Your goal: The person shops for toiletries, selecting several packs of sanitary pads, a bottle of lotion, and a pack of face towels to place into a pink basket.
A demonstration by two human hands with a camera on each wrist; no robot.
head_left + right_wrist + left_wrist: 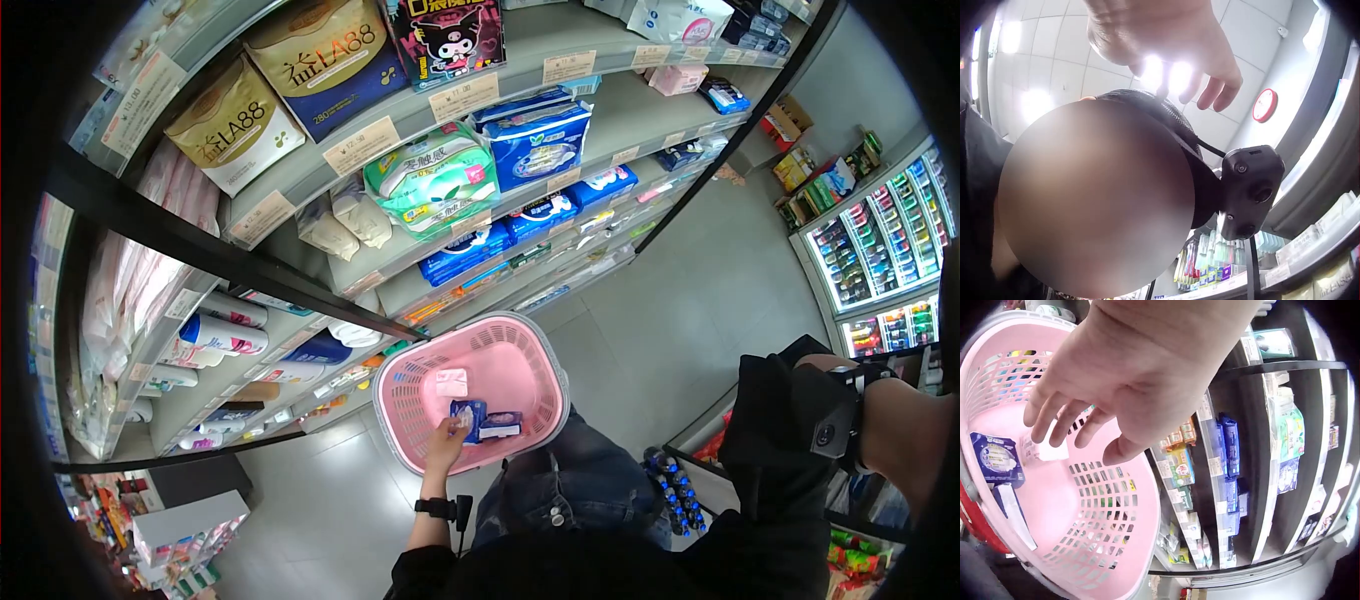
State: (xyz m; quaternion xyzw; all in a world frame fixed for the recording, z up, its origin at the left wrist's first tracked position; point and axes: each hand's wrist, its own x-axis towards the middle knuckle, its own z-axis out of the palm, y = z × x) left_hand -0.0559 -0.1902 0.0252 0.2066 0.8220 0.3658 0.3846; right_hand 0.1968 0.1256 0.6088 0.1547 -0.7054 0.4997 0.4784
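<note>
My left hand (443, 452) reaches over a pink basket (530, 400), its fingers extended above the packs inside. In the left wrist view this hand (1129, 381) is relaxed, with nothing between fingers and thumb. Beneath it lie a blue pack (466, 412), a second dark blue pack (501, 425) and a small pale pink pack (452, 382). In the right wrist view, my right hand (1172, 44) is raised beside the head, near a dark cap and a black camera (1250, 192), its fingers loosely bent and holding nothing. The head view shows only that arm's wrist and forearm.
Shelves of packaged goods (430, 180) run along the front and left, a green pack and blue packs among them. A drinks cooler (880, 250) stands at the far right. Grey floor tiles (650, 300) stretch between. Dark bottles (675, 490) stand near the right leg.
</note>
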